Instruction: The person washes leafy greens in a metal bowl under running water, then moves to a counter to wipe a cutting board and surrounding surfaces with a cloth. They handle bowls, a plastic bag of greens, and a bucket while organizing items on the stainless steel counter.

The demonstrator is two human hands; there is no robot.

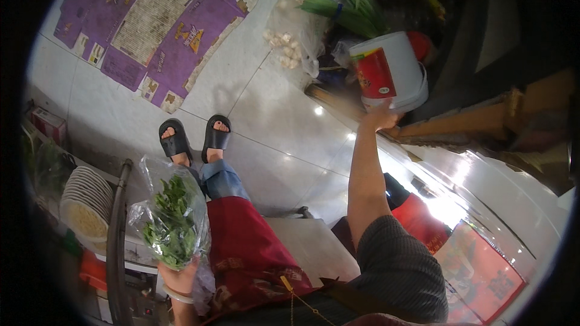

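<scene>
My left hand [179, 276], with a pale bangle at the wrist, holds a clear plastic bag of leafy greens [174, 222] upright near my lap. Out at the upper right, my right hand [383, 117] is at the lower end of a white plastic bucket [405, 68] with a red label, which is tilted on its side; the hand is slightly blurred and its fingers are partly hidden. Behind the bucket lie long green stalks [358, 9] bound with blue bands. A plastic bag of garlic bulbs [287, 47] rests on the floor beside them.
A flattened purple cardboard box [181, 54] lies on the tiled floor [272, 145]. Stacked white bowls [86, 208] stand at the left behind a metal rail [118, 235]. A wooden edge [457, 122] runs along the right. A red and white box [480, 271] is at the lower right.
</scene>
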